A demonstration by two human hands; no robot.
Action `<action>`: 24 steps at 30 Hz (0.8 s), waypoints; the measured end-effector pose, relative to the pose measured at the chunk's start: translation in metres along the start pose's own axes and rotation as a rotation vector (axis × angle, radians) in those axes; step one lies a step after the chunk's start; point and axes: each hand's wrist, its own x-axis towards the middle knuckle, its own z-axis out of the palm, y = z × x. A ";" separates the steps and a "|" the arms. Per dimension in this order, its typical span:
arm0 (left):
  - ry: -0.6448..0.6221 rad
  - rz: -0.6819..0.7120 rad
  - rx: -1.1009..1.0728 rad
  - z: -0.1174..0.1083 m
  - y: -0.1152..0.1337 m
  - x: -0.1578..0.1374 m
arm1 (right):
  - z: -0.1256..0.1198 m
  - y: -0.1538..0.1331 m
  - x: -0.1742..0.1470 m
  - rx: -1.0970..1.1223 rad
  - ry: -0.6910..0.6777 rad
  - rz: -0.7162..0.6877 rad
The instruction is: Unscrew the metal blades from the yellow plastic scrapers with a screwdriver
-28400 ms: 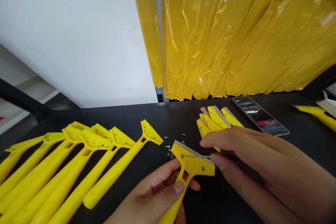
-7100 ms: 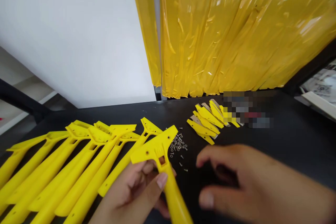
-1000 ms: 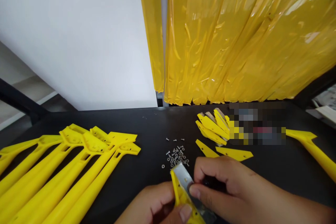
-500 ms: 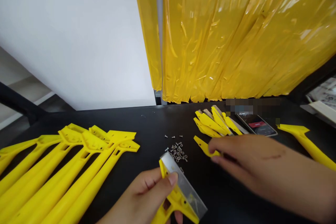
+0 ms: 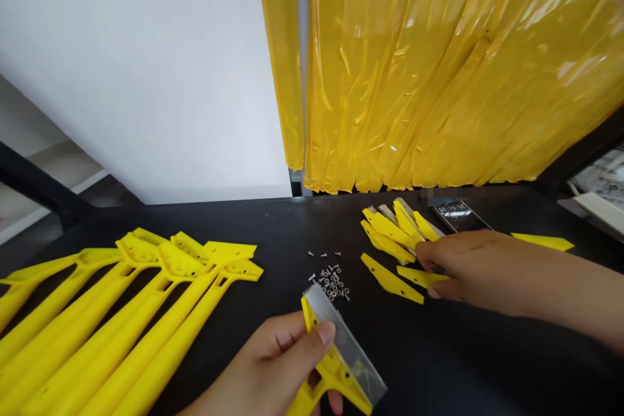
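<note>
My left hand grips a yellow plastic scraper handle with a clear-grey flat blade lying along its wide head; the thumb presses on the blade. My right hand reaches in from the right, its thumb and fingers closed about the right end of a yellow cover plate near the table top. Another yellow plate with two holes lies flat just left of it. Beyond the fingertips is a pile of yellow plates and metal blades. Small screws and nuts lie scattered between my hands.
Several yellow handles lie fanned out on the left of the black table. A phone rests behind my right hand, and another yellow handle lies at the right. A yellow plastic curtain and white panel stand behind.
My right hand has shifted right from the nearer yellow plate, which now shows whole, and a second plate has come into view at its fingers. My left hand still holds the scraper.
</note>
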 end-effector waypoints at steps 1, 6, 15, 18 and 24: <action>0.003 0.002 0.001 0.000 0.000 0.000 | -0.003 0.002 0.002 0.015 -0.058 0.008; -0.020 -0.005 0.017 -0.001 0.000 0.002 | -0.015 -0.004 0.010 0.082 -0.312 -0.001; -0.034 -0.032 0.018 0.000 0.002 0.001 | -0.012 0.000 0.002 0.065 -0.276 0.131; -0.043 -0.024 0.030 -0.001 0.003 0.002 | -0.012 0.001 0.002 0.086 -0.286 0.131; -0.035 -0.029 0.021 -0.001 0.002 0.005 | -0.019 -0.003 0.012 0.112 -0.378 0.128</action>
